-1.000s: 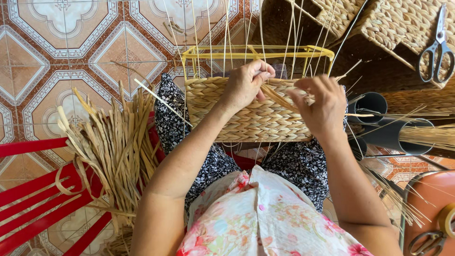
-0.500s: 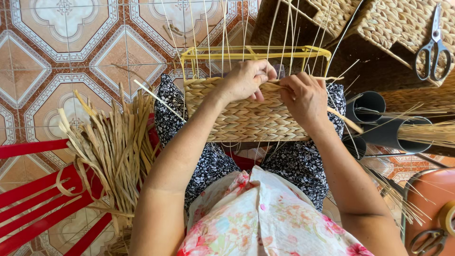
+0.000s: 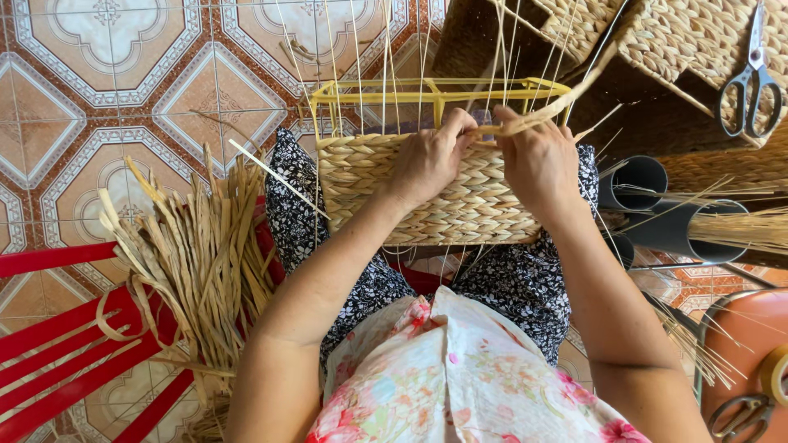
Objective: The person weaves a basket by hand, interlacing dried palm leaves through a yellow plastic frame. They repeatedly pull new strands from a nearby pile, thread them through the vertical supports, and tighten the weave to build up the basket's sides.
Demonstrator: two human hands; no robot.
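Resting on the lap, basket (image 3: 427,193) is steadied by left hand (image 3: 431,160) closed on its rim while right hand (image 3: 538,160) pinches strand (image 3: 566,98) taut.

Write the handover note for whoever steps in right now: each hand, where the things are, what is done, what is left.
Left hand: resting on the upper edge of the half-woven basket, fingers at the weave line.
Right hand: pinching a flat straw strand that runs up to the right.
The basket sits on the lap, built on a yellow wire frame with thin upright stakes.
Spare strands: straw bundle on the red bench, left side.
Done: lower rows are woven.
Left: the top of the frame is bare; stakes stand untrimmed. Scissors lie on a finished basket, upper right.
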